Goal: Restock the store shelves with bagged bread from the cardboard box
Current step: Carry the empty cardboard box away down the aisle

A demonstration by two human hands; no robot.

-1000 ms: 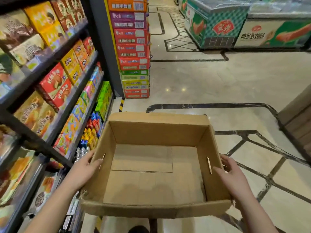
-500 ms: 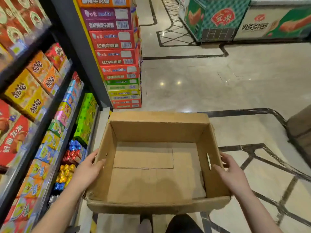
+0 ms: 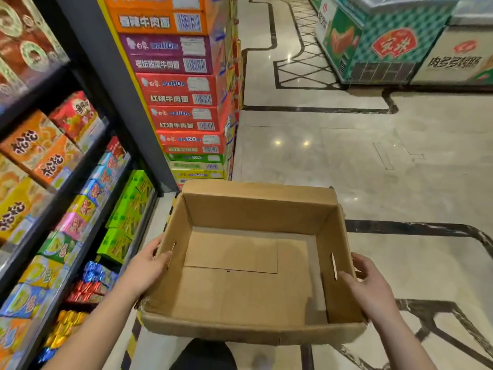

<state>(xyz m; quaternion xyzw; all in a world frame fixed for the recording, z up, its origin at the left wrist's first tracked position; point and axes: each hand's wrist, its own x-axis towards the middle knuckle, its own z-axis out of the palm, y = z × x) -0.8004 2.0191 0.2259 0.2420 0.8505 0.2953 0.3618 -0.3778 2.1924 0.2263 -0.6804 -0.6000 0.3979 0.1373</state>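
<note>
An open brown cardboard box (image 3: 250, 335) hangs in front of me above the floor, and its inside is bare cardboard with no bread in it. My left hand (image 3: 144, 271) grips the box's left wall at the handle slot. On the opposite wall, my right hand (image 3: 369, 287) holds the box by its handle slot. No bagged bread shows anywhere in view.
Dark store shelves (image 3: 66, 193) packed with colourful snack boxes and candy run along my left. A tall stack of instant-noodle cartons (image 3: 184, 92) stands ahead left at the shelf end. Green chest freezers (image 3: 378, 41) stand far right on the polished tile floor (image 3: 333, 145).
I have moved forward along the aisle with the box; the shelves slid back on the left and the noodle cartons came closer. Both hands kept their grip.
</note>
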